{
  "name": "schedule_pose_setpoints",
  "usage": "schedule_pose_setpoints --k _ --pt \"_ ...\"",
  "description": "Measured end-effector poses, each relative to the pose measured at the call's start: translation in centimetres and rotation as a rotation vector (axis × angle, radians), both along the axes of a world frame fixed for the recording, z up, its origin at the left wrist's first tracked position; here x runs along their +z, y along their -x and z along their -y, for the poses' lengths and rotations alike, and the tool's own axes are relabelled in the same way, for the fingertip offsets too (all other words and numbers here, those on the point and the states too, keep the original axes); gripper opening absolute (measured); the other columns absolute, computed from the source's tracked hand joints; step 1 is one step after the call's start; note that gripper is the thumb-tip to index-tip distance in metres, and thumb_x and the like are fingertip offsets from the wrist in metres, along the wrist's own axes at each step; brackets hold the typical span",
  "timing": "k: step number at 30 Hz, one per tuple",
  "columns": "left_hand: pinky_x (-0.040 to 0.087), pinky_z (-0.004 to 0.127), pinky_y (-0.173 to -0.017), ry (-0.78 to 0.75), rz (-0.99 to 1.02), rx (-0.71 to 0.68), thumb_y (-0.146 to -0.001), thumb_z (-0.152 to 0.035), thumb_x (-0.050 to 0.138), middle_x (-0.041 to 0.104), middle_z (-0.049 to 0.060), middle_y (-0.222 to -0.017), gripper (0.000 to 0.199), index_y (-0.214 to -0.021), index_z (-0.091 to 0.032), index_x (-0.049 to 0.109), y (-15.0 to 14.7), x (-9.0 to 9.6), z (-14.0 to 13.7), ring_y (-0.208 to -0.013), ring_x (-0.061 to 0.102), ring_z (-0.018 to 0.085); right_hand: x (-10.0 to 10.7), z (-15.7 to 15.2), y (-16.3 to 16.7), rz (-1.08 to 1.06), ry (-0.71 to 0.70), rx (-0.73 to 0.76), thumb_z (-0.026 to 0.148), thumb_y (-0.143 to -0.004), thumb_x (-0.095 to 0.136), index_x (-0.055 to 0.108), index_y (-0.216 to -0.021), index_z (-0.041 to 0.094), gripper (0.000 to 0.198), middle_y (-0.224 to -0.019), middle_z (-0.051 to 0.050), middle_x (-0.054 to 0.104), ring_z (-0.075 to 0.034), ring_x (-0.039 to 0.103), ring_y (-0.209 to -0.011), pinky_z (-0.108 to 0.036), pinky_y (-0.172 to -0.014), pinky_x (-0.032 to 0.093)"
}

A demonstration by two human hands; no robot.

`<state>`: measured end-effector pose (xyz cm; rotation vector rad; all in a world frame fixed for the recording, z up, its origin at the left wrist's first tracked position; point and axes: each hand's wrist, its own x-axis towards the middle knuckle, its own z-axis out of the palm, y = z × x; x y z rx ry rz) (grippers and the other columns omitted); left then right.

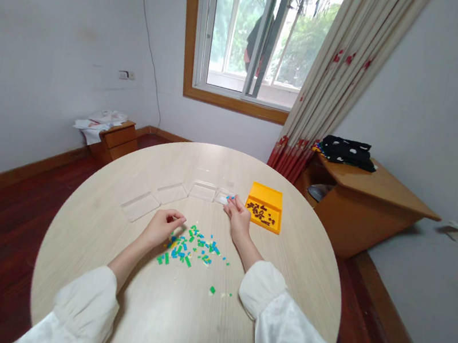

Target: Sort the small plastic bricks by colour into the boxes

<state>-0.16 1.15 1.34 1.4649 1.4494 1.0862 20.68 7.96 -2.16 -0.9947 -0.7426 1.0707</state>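
Note:
My right hand (239, 218) reaches over the rightmost clear plastic tray (221, 199), its fingers pinched on a small blue piece (230, 198). To the left, my left hand (163, 226) hovers at the edge of a scattered pile of small green, blue and yellow pieces (190, 246). Its thumb and fingertips are pressed together; what they hold, if anything, is too small to make out. Just right of my right hand lies an open yellow case (268, 194) with dark brown pieces (260, 212) inside.
More clear trays (203, 192) curve leftward across the round wooden table (187, 327). A few loose green and pale pieces (212, 290) lie nearer me. Beyond stand a wooden desk (383, 187) with dark cloth (347, 152), and a small cabinet (118, 139). A person (258, 43) is outside the window.

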Motion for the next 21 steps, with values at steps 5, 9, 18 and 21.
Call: schedule_pose_setpoints --k 5,9,18,21 --pt "0.031 0.021 -0.039 0.035 -0.001 0.014 -0.06 -0.043 0.061 0.061 0.003 -0.052 0.032 -0.067 -0.012 0.064 0.16 -0.21 -0.05 -0.039 0.043 0.009 0.09 -0.14 0.08 -0.087 0.032 0.053 0.013 -0.072 0.062 0.055 -0.12 0.017 0.049 -0.125 -0.01 0.057 -0.018 0.055 -0.113 -0.032 -0.09 0.05" --pt "0.031 0.021 -0.037 0.047 -0.002 0.005 -0.062 -0.042 0.06 0.063 0.004 -0.055 0.031 -0.069 -0.012 0.064 0.35 -0.45 -0.1 -0.037 0.044 0.009 0.15 0.0 0.16 -0.096 0.034 0.057 0.008 -0.07 0.057 0.055 -0.12 0.021 0.052 -0.13 -0.006 0.053 -0.016 0.05 -0.119 -0.032 -0.093 0.047" --pt "0.032 0.022 -0.041 0.012 -0.021 0.023 -0.06 -0.042 0.062 0.059 0.002 -0.05 0.03 -0.065 -0.012 0.064 0.35 0.04 -0.06 -0.041 0.044 0.009 -0.04 0.04 0.07 -0.023 -0.027 0.068 0.018 -0.066 0.059 0.056 -0.117 0.021 0.051 -0.132 -0.008 0.051 -0.018 0.047 -0.122 -0.033 -0.094 0.046" --pt "0.033 0.022 -0.044 -0.006 -0.032 0.03 -0.059 -0.04 0.062 0.058 0.001 -0.05 0.028 -0.062 -0.012 0.064 0.4 0.38 -0.05 -0.044 0.044 0.01 -0.35 -0.18 -0.04 0.024 -0.068 0.027 0.02 -0.066 0.059 0.06 -0.11 0.02 0.044 -0.123 -0.009 0.058 -0.018 0.054 -0.115 -0.033 -0.091 0.048"
